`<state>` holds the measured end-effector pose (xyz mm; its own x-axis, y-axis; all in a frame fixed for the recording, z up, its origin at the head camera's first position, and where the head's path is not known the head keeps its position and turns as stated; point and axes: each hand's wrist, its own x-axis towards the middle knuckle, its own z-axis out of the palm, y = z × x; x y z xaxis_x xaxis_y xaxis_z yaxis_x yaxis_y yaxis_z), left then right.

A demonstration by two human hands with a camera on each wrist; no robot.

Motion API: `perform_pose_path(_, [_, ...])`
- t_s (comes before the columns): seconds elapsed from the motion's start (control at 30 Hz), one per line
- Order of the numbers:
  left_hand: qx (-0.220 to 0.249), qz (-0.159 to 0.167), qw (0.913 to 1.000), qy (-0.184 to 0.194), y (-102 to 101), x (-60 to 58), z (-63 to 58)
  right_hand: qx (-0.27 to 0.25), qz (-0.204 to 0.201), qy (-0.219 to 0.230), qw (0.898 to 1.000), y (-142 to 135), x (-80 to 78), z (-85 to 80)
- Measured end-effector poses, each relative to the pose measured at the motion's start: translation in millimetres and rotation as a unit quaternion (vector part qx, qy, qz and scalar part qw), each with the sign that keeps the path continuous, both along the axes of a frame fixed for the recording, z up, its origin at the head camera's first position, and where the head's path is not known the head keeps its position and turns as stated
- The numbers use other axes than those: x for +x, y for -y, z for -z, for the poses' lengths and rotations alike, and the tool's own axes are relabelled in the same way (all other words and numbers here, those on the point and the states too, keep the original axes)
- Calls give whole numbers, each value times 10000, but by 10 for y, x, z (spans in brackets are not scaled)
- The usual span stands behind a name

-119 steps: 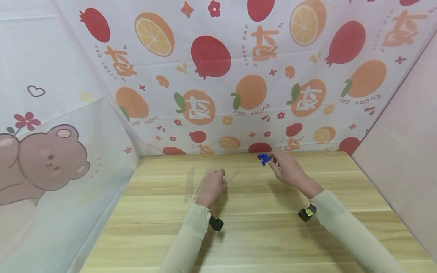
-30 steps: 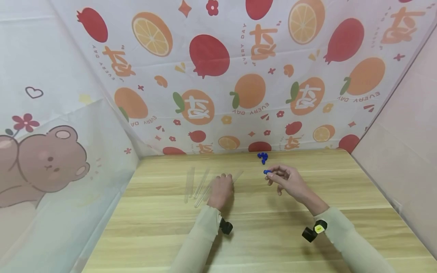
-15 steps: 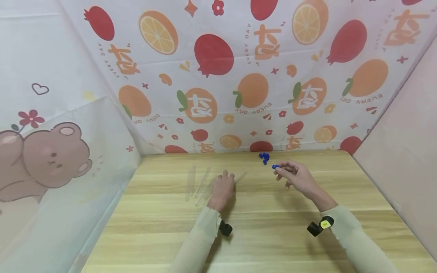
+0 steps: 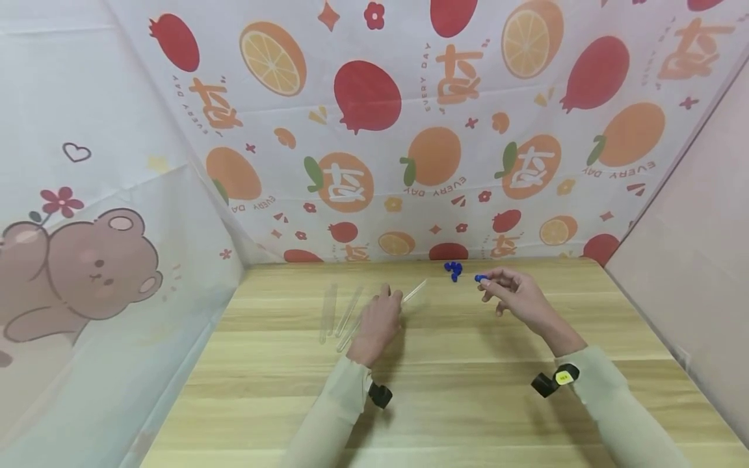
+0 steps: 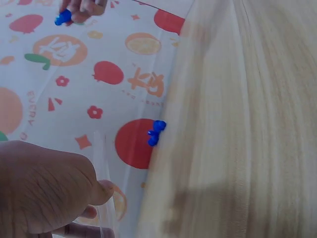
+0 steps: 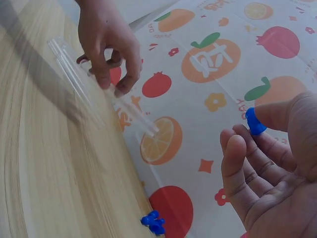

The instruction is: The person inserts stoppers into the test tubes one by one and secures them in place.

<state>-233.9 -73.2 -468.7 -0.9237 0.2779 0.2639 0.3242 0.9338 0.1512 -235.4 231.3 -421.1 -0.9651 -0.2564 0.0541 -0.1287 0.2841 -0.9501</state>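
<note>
My left hand (image 4: 379,320) pinches a clear test tube (image 4: 415,291) between thumb and fingers. In the right wrist view this tube (image 6: 143,119) slants up off the table; its other end is hidden by the hand. To the right, my right hand (image 4: 521,302) holds a small blue stopper (image 6: 255,121) between thumb and fingertips, above the table, its other fingers loosely bent. Several more blue stoppers (image 4: 453,268) lie in a cluster at the table's back edge, left of that hand. More clear tubes (image 4: 349,312) lie on the wood left of and under my left hand.
The pale wooden table (image 4: 445,396) ends at a back wall covered with a fruit-print cloth (image 4: 374,162). A bear-print cloth (image 4: 99,279) hangs on the left, and a plain pale wall (image 4: 684,260) bounds the right.
My right hand has left the cluster with one blue stopper, coming nearer at first, then drifting right and slightly back. My left hand has shifted right among the tubes and now raises one.
</note>
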Motion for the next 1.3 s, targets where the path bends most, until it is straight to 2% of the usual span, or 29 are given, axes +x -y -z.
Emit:
perform_pose_path(0.3, [-77,254,9982,-536,-13,106,-167,234,69,16,9997,-25,-57,-92])
perform_pose_path(0.63, [-187,409,9956,-825,-58,173,-282,569,-84,-57,9983,-23,-153,-156])
perform_pose_path(0.9, [-255,508,9943,-899,-76,219,-370,946,-152,-346,9948,39,-191,-140])
perform_pose_path(1.3, [-192,674,9925,-1003,-94,233,-389,1186,-287,-401,9917,120,-205,-144])
